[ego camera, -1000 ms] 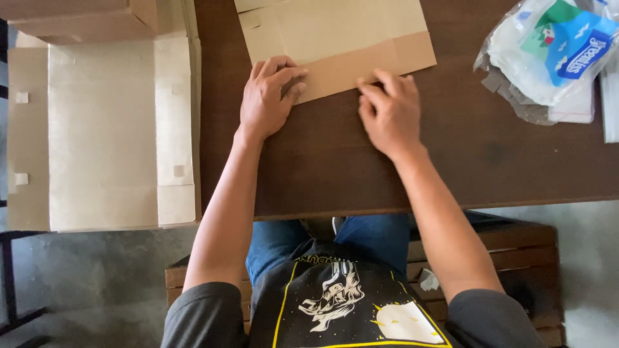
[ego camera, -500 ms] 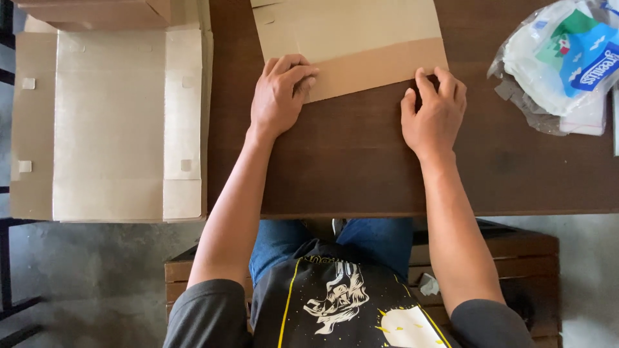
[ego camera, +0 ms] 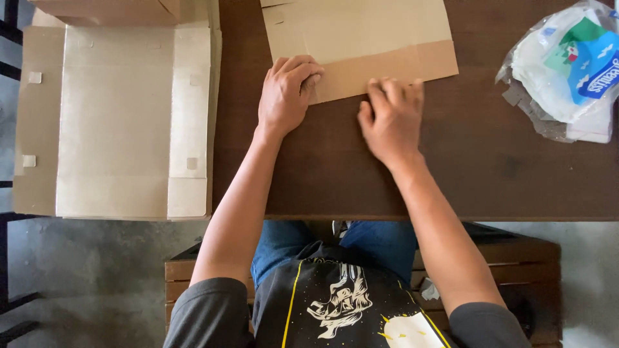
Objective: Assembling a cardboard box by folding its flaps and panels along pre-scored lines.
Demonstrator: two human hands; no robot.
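Both hands, left hand and right hand, press flat-fingered, gripping nothing, on the cardboard sheet to crease its folded flap.

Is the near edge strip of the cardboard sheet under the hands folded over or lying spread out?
Folded over: the darker strip lies flat on the cardboard sheet, pressed by the left hand and right hand.

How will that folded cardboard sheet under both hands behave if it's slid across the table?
The cardboard sheet lies flat and thin, so it is probably light and should slide easily on the smooth dark table. Its folded strip may spring up once the left hand and right hand lift.
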